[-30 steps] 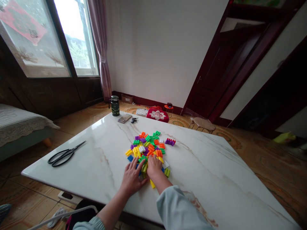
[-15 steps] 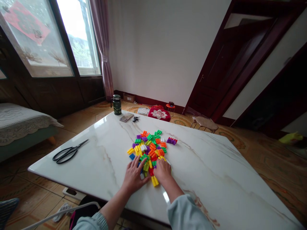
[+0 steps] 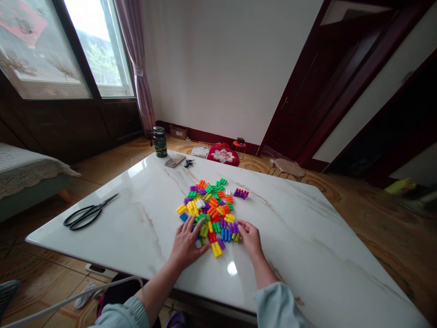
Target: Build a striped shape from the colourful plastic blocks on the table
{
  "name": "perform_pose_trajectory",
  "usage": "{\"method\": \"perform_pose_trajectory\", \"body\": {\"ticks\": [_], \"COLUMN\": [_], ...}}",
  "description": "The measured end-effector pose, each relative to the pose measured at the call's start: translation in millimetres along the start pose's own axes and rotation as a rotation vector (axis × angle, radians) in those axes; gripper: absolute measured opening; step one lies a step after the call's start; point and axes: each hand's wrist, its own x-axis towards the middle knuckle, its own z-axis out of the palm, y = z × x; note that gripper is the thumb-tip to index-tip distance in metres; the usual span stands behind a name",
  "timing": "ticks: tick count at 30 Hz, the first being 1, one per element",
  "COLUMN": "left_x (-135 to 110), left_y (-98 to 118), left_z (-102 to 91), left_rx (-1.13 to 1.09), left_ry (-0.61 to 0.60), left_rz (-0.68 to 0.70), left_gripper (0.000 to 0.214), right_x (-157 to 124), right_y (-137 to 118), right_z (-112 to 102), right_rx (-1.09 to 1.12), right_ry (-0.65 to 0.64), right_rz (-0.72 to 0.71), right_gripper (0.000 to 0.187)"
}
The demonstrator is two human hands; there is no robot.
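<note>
A loose heap of bullet-shaped plastic building blocks (image 3: 214, 210) in many colours lies on the white marbled table (image 3: 293, 228). At the heap's near left edge rests my left hand (image 3: 187, 242), fingers spread, its fingertips touching blocks. On the right side, my right hand (image 3: 251, 238) pinches a purple block (image 3: 234, 228) between thumb and fingers. Blue blocks (image 3: 226, 235) lie just beside that one. Closest to me are a yellow block (image 3: 216, 249) and a small purple one. Apart from the heap, at its far right, sits a joined purple-and-red row of blocks (image 3: 241, 194).
Black-handled scissors (image 3: 90, 212) lie on the table's left side. Toward the far corner stand a dark green flask (image 3: 160, 142), a phone (image 3: 175, 160) and keys (image 3: 189, 162). Beyond the table are a round stool (image 3: 289, 168) and a red cushion (image 3: 223, 156).
My right hand has moved right from the heap's near edge and now pinches a purple block, uncovering blue and purple blocks. My left hand stays spread by the heap. The view has shifted slightly.
</note>
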Motion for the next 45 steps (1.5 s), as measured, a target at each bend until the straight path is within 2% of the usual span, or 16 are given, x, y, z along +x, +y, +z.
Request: {"method": "perform_pose_trajectory", "body": {"ticks": [4, 8, 15, 19, 26, 31, 40, 45], "left_x": [0, 0, 1, 1, 0, 0, -1, -1], "left_y": [0, 0, -1, -3, -6, -6, -7, -7], "left_z": [0.4, 0.7, 1.3, 3.1, 6.1, 6.7, 8.7, 8.7], "left_rx": [0.009, 0.008, 0.012, 0.011, 0.025, 0.034, 0.064, 0.061], "left_ry": [0.003, 0.002, 0.015, 0.027, 0.024, 0.028, 0.007, 0.027], "left_rz": [0.000, 0.001, 0.016, 0.022, 0.031, 0.030, 0.030, 0.034], "left_gripper": [0.078, 0.078, 0.076, 0.075, 0.078, 0.077, 0.077, 0.075], "right_x": [1, 9, 48, 80, 137, 165, 177, 167], "right_y": [6, 16, 46, 56, 49, 44, 49, 48], "right_z": [-1, -4, -38, -53, -45, -33, -25, -26], "right_rx": [0.135, 0.156, -0.038, -0.147, -0.295, -0.351, -0.364, -0.401], "right_ry": [0.023, 0.094, 0.381, 0.487, 0.481, 0.458, 0.394, 0.469], "right_rz": [-0.003, -0.042, -0.060, -0.042, -0.054, -0.056, -0.122, -0.164], "right_gripper": [0.053, 0.049, 0.042, 0.040, 0.037, 0.035, 0.036, 0.038]}}
